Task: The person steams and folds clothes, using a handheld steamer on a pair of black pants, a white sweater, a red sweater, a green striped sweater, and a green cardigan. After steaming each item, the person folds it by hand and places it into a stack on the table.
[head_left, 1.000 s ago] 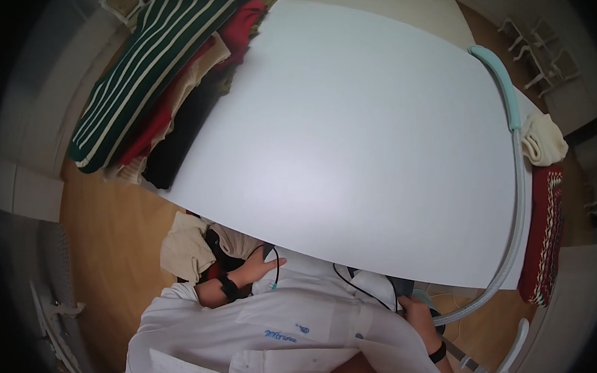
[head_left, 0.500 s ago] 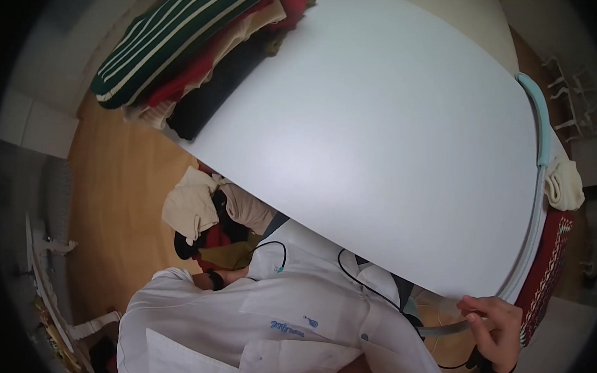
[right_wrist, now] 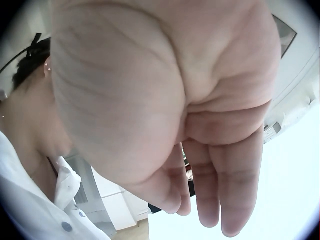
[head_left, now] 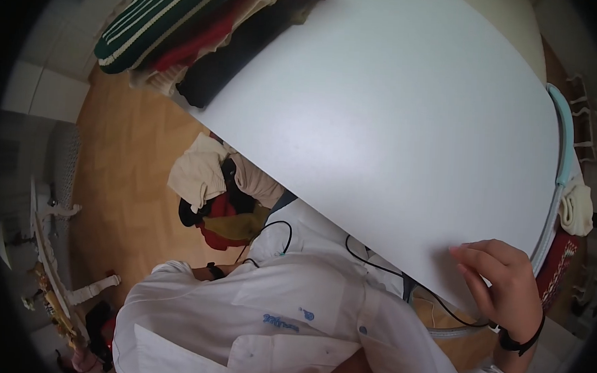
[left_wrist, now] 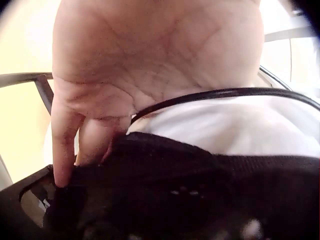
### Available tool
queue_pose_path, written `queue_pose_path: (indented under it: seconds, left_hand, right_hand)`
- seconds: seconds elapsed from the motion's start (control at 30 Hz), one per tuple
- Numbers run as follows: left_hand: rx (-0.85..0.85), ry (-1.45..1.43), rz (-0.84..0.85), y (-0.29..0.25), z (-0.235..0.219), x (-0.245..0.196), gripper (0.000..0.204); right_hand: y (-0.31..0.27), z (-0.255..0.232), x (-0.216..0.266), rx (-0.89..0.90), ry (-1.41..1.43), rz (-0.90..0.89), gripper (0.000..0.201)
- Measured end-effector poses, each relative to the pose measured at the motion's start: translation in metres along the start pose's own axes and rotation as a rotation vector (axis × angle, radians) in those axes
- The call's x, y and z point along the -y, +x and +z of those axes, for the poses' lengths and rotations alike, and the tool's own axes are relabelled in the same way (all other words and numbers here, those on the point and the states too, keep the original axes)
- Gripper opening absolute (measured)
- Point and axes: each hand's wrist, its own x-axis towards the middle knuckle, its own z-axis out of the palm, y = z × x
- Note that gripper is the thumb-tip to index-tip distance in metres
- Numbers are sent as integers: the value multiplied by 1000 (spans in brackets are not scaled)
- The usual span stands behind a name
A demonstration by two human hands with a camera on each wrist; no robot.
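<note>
My right hand (head_left: 502, 285) hovers over the front right corner of the white table (head_left: 381, 157), fingers loosely bent and holding nothing. In the right wrist view the palm (right_wrist: 165, 90) faces the camera and the fingers hang down. My left hand (left_wrist: 150, 60) is hidden by the white shirt (head_left: 258, 306) in the head view; only the wrist strap (head_left: 214, 271) shows. The left wrist view shows its fingers extended downward, tips at a dark surface (left_wrist: 165, 195). A black cable (left_wrist: 225, 92) runs behind that hand.
A stack of clothes with a green striped knit (head_left: 165, 24) lies at the table's far left. Several garments, including a beige one (head_left: 201, 171), are piled below the left edge. Along the right edge are a teal-ended tube (head_left: 564, 146), a cream cloth (head_left: 576, 211) and a red patterned textile (head_left: 561, 268).
My right hand has risen from beside the lap to above the table corner. My left hand has gone from the lap down to the left, behind the shirt. The head view has turned.
</note>
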Motion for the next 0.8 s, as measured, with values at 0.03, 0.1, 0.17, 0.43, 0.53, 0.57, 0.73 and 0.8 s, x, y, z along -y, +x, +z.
queue_pose_path:
  seconds: [0.03, 0.1, 0.17, 0.43, 0.53, 0.57, 0.73, 0.8]
  left_hand:
    - [1, -1, 3, -1, 0, -1, 70]
    - [0, -5, 5, -3, 1, -3, 69]
    - [2, -5, 2, -3, 1, -7, 69]
    - [5, 13, -6, -9, -3, -19, 68]
    - [-2, 18, -18, -10, -8, -21, 67]
    - [-3, 23, -23, -10, -8, -21, 67]
    - [-3, 24, -18, -13, -4, -28, 66]
    - [-6, 24, -12, -14, -1, -31, 66]
  right_hand:
    - [4, 2, 1, 4, 3, 2, 26]
    - [10, 2, 2, 1, 11, -42, 25]
    - [12, 3, 0, 12, 15, -46, 24]
    - [13, 5, -8, 12, 7, -6, 20]
    - [11, 9, -9, 18, 12, 11, 19]
    - [11, 10, -9, 17, 19, 12, 19]
    - [8, 10, -10, 34, 30, 38, 18]
    - [8, 11, -11, 37, 37, 43, 18]
